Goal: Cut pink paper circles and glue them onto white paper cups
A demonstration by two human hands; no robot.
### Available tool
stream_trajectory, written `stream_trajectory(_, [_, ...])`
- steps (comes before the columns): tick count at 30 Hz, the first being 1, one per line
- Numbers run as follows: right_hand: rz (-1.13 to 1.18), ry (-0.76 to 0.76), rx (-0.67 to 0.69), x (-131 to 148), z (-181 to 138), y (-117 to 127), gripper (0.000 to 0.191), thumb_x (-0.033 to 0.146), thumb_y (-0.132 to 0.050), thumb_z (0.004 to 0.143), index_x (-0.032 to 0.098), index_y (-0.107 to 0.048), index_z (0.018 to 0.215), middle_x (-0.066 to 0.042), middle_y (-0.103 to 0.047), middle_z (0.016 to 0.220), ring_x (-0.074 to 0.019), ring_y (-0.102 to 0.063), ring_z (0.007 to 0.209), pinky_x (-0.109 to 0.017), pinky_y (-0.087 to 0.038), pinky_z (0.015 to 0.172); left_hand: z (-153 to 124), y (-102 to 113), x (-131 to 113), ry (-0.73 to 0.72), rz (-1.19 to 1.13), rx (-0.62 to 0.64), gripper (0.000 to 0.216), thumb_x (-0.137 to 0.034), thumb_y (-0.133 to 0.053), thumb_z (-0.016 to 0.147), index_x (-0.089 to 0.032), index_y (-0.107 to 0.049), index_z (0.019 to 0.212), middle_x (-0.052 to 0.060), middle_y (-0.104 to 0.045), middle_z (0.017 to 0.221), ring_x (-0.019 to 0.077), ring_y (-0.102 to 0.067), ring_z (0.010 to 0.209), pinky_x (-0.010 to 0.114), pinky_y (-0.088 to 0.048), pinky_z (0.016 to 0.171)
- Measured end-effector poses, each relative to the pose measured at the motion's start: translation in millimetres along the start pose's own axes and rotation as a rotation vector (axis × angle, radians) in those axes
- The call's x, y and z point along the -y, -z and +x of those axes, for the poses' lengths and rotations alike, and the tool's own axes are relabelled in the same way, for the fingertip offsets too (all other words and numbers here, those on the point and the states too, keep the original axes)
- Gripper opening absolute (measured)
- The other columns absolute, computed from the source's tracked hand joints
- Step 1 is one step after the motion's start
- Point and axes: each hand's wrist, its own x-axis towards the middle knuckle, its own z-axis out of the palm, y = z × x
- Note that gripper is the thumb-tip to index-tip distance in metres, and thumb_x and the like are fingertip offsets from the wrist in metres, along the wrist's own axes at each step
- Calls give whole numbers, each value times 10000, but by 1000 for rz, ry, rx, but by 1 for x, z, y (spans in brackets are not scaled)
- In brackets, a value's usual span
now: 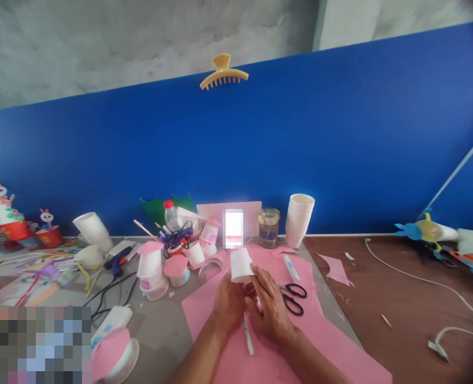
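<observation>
A white paper cup (241, 265) stands tilted between my two hands, above a pink paper sheet (300, 341). My left hand (229, 303) is closed around its lower left side. My right hand (274, 306) presses its fingers along the cup's right side, the thumb bent inward. Part of the cup's lower end is hidden by the fingers. Just below the hands lies a slim white pen (248, 336). Black-handled scissors (294, 300) rest right of my right hand, their blades mostly hidden. Beyond them is a white tube with blue marks (291, 268).
Behind stand a lit screen (234, 228), a glass jar (269, 229) and a cup stack (299, 220). Left are pink-topped cups (150, 266), a glue gun (119, 261) with cord, and a power strip (112, 324). A white cable (416, 276) crosses the brown table at right.
</observation>
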Motion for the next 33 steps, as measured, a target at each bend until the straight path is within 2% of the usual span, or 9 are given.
stream_trajectory(3, [1,1,-7,1,0,-2,545,158,-504,849,179,-369,1377,-168,-485,1367,-327,-456,1252,-578,-454,944,1,4,-4,-55,28,-9,269,-279,-487,862,-96,-678,913,95,-698,800,211,-656,779,317,-488,778])
stream_trajectory(8, [21,-48,64,4,3,-1,444,172,-493,859,189,-461,1302,-155,-547,1301,-329,-488,1213,-584,-444,944,-1,4,1,-140,85,-6,402,-459,-489,878,-128,-674,1010,98,-704,917,259,-641,941,350,-486,823])
stream_trajectory(11, [89,-62,109,5,8,6,348,162,-495,836,219,-566,1171,-128,-532,1321,-326,-484,1210,-588,-419,964,-2,6,3,-139,141,-17,354,-419,-564,841,-114,-679,980,105,-704,924,255,-640,944,339,-480,843])
stream_trajectory(14, [265,-79,38,5,10,14,262,146,-485,820,236,-607,1033,-105,-571,1254,-298,-536,1141,-545,-448,936,-3,8,0,-126,144,-72,353,-410,-569,838,-88,-681,928,116,-709,877,234,-656,856,323,-485,810])
stream_trajectory(18, [460,-315,-135,0,6,13,232,197,-451,875,219,-550,1083,-101,-616,1047,-254,-590,1007,-443,-510,844,-5,9,-5,-114,114,-112,421,-479,-552,826,-79,-669,886,116,-702,787,215,-657,704,344,-488,754])
stream_trajectory(21, [443,-538,-226,-10,1,5,240,257,-435,914,210,-514,1136,-106,-584,1089,-240,-566,1039,-419,-496,872,-6,9,-4,-17,141,-34,486,-526,-514,829,-78,-650,958,109,-690,763,219,-652,668,367,-486,731])
stream_trajectory(23, [407,-612,-268,-17,-1,2,244,283,-429,927,209,-509,1146,-111,-570,1123,-243,-544,1073,-438,-472,908,-7,9,-2,31,170,20,496,-524,-508,834,-76,-637,1003,117,-691,773,225,-656,672,374,-482,735])
stream_trajectory(27, [350,-573,-272,-23,0,3,258,299,-461,921,203,-527,1152,-120,-563,1154,-260,-527,1107,-471,-451,934,-7,12,2,136,206,64,490,-519,-484,851,-72,-643,975,126,-690,754,239,-671,681,398,-483,767])
stream_trajectory(33, [349,-464,-241,-20,3,3,248,254,-463,919,224,-569,1141,-103,-595,1121,-240,-580,1051,-401,-506,866,-8,14,5,237,243,36,478,-502,-448,876,-80,-669,899,133,-692,723,262,-688,723,381,-504,728])
